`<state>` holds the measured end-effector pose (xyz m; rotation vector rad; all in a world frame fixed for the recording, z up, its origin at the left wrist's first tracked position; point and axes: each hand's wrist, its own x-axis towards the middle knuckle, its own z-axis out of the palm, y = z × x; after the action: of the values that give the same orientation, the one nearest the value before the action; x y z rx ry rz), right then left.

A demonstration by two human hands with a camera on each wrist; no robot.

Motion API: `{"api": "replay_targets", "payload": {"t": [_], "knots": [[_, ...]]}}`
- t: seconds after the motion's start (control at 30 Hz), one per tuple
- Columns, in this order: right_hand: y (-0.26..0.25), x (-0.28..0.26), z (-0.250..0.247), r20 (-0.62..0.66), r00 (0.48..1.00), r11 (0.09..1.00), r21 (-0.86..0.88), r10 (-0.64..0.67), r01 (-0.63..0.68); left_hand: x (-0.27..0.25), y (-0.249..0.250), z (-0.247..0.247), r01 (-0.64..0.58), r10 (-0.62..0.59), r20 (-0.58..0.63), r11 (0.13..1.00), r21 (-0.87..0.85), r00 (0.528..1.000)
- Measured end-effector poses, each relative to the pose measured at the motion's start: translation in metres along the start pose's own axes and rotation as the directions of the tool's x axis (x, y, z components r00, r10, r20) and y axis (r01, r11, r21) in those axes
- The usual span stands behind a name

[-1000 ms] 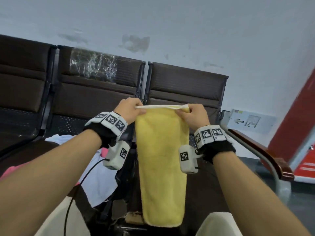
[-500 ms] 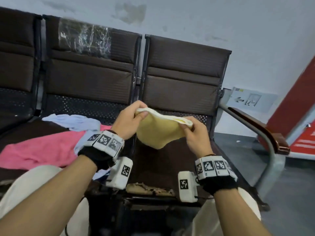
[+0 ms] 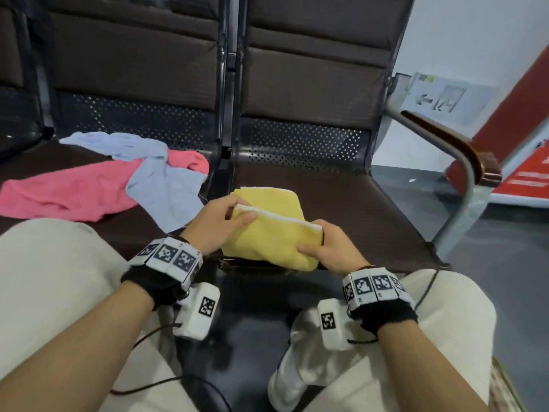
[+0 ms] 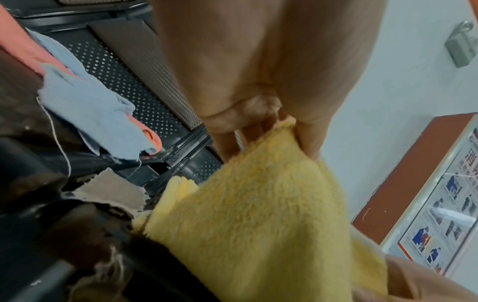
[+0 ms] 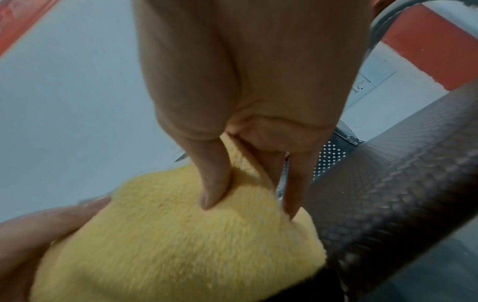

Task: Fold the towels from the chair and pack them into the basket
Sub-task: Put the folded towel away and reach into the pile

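Observation:
A yellow towel (image 3: pixel 269 230) with a white hem lies doubled over on the front of the right-hand brown chair seat (image 3: pixel 371 221). My left hand (image 3: pixel 221 223) pinches the hem's left corner between thumb and fingers. My right hand (image 3: pixel 323 248) pinches the right corner, thumb on top. In the left wrist view the left hand (image 4: pixel 284 134) grips the yellow towel (image 4: pixel 258 224). In the right wrist view the right hand (image 5: pixel 245 183) presses its thumb into the yellow towel (image 5: pixel 168 245). A pink towel (image 3: pixel 68 194) and a light blue towel (image 3: pixel 154 179) lie crumpled on the left seat. No basket is in view.
Dark chair backs (image 3: pixel 312 60) rise behind the seats. A metal armrest with a wooden top (image 3: pixel 463 150) borders the right seat. My knees in pale trousers (image 3: pixel 53 278) sit near the seat front. A white wall and a red board (image 3: pixel 523 120) stand to the right.
The yellow towel hung full length from both hands a second ago. Both hands have since come down and laid it folded on the right seat, still holding its hem corners.

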<state>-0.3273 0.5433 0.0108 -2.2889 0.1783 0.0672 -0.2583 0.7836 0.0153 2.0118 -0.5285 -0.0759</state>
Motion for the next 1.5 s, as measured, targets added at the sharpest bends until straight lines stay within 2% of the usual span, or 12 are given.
{"api": "replay_targets", "payload": {"t": [0.2,0.37,0.63,0.77,0.83,0.9,0.97,1.1,1.2,1.33,1.43,1.5], "knots": [[-0.01,0.044,-0.007,-0.153,0.984,0.996,-0.017,-0.092,0.09,0.042,-0.011,0.0,0.068,-0.074,-0.112,0.996,-0.058,0.991],[-0.008,0.096,-0.002,-0.186,0.982,0.997,0.069,-0.018,0.031,0.091,-0.03,-0.003,0.162,-0.162,0.006,0.985,-0.055,0.987],[0.004,0.173,0.0,-0.072,0.985,0.988,0.005,0.157,-0.157,0.145,-0.072,0.002,0.18,-0.181,0.052,0.983,0.025,0.982],[0.008,0.178,0.002,0.06,0.971,0.954,-0.213,0.23,-0.213,0.147,-0.088,0.011,0.277,-0.293,0.095,0.949,0.149,0.951],[0.009,0.17,0.001,0.071,0.986,0.929,-0.353,0.15,-0.116,0.147,-0.091,0.012,0.292,-0.308,0.079,0.941,0.17,0.948],[0.004,0.152,0.0,0.044,0.996,0.906,-0.415,-0.075,0.086,0.145,-0.089,0.012,0.283,-0.304,0.082,0.938,0.2,0.949],[0.0,0.134,-0.003,0.145,0.953,0.863,-0.405,-0.264,0.301,0.141,-0.083,0.012,0.28,-0.311,0.086,0.924,0.259,0.946],[0.005,0.107,-0.004,0.51,0.854,0.783,-0.486,-0.109,0.389,0.118,-0.069,0.012,0.165,-0.192,0.048,0.926,0.341,0.98],[0.008,0.101,0.002,0.477,0.869,0.705,-0.57,-0.135,0.422,0.097,-0.056,0.012,0.022,-0.082,0.17,0.945,0.326,0.982],[0.001,0.105,0.002,0.38,0.897,0.717,-0.56,-0.225,0.417,0.08,-0.05,0.015,-0.08,-0.183,0.411,0.834,0.545,0.893],[-0.005,0.106,-0.002,0.333,0.92,0.772,-0.522,-0.207,0.363,0.073,-0.047,0.016,-0.185,-0.18,0.421,0.7,0.69,0.889],[-0.008,0.104,-0.006,0.319,0.926,0.791,-0.505,-0.201,0.346,0.072,-0.044,0.015,-0.174,-0.153,0.377,0.69,0.702,0.913]]}}
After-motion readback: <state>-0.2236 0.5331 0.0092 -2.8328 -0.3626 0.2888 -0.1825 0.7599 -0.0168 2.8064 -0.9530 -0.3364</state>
